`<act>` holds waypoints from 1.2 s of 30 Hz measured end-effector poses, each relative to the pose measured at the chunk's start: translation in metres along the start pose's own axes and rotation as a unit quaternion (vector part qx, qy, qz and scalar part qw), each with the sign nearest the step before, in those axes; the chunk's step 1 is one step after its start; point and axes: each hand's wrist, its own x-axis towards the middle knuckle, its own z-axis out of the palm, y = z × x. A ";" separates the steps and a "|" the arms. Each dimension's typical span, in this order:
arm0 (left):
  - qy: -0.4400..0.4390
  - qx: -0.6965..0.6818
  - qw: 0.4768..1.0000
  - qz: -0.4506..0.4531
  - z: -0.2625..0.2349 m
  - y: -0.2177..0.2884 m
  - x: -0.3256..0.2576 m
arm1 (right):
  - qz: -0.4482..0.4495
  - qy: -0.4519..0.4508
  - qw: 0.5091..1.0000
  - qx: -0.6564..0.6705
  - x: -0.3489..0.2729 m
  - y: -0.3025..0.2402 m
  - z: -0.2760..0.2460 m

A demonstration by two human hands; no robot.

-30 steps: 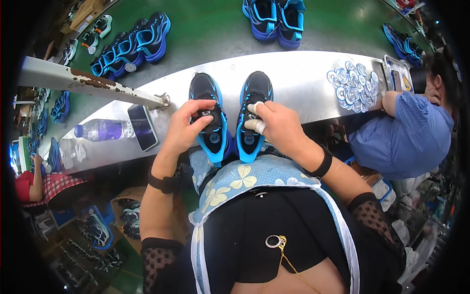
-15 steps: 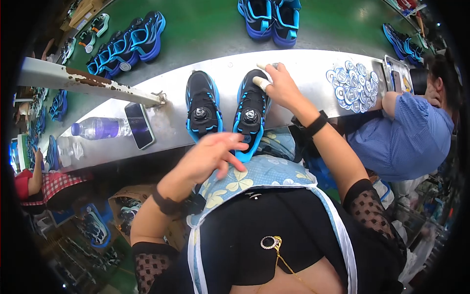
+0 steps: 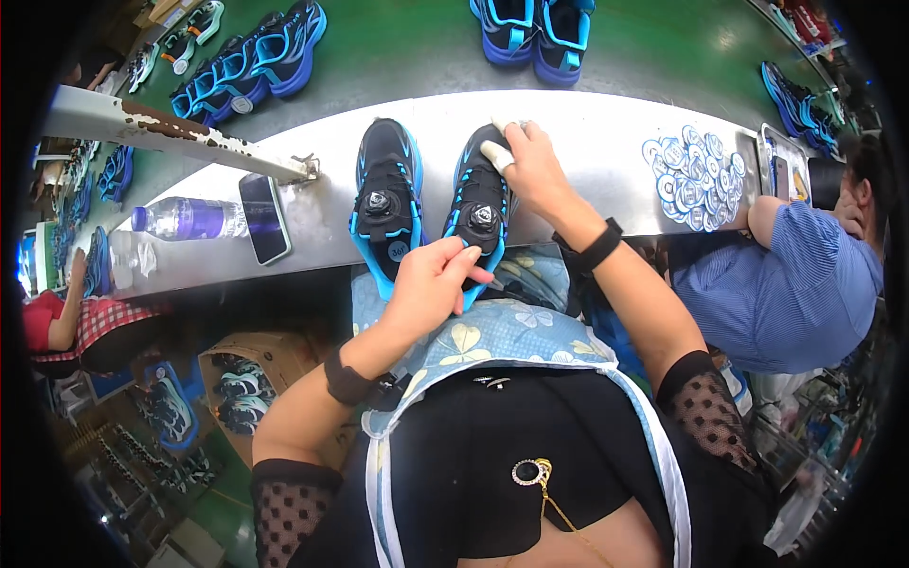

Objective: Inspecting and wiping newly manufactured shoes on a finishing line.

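Two black-and-blue shoes with round dial closures stand side by side on a long grey metal bench (image 3: pixel 587 133), toes pointing away. My right hand (image 3: pixel 530 166), one finger wrapped in white tape, grips the toe end of the right shoe (image 3: pixel 481 213). At that same shoe's heel, my left hand (image 3: pixel 434 284) pinches the back edge near the dial. The left shoe (image 3: pixel 385 204) stands untouched beside it.
A phone (image 3: pixel 263 218) and a purple-tinted water bottle (image 3: pixel 189 218) lie on the bench at left. A pile of round white-and-blue stickers (image 3: pixel 689 170) lies at right, near a person in a blue shirt (image 3: pixel 786 284). More blue shoes (image 3: pixel 535 28) sit on the green floor beyond.
My right hand slid from the shoe's middle to its toe. My left hand dropped off the left shoe toward my lap, then came up to the right shoe's heel.
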 end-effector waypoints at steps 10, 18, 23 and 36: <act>-0.085 -0.138 0.984 -0.069 -0.011 0.000 0.001 | -0.109 -0.207 0.962 0.141 -0.034 -0.067 -0.072; 0.123 0.158 0.968 0.151 -0.064 0.041 -0.019 | -0.008 -0.225 0.946 0.235 -0.010 -0.060 -0.082; 0.181 0.203 0.945 0.181 -0.080 0.007 0.022 | -0.140 -0.189 0.972 0.028 0.041 -0.061 -0.018; -0.093 0.072 0.962 0.247 -0.116 -0.017 0.024 | -0.078 -0.322 0.939 0.098 0.048 -0.079 0.005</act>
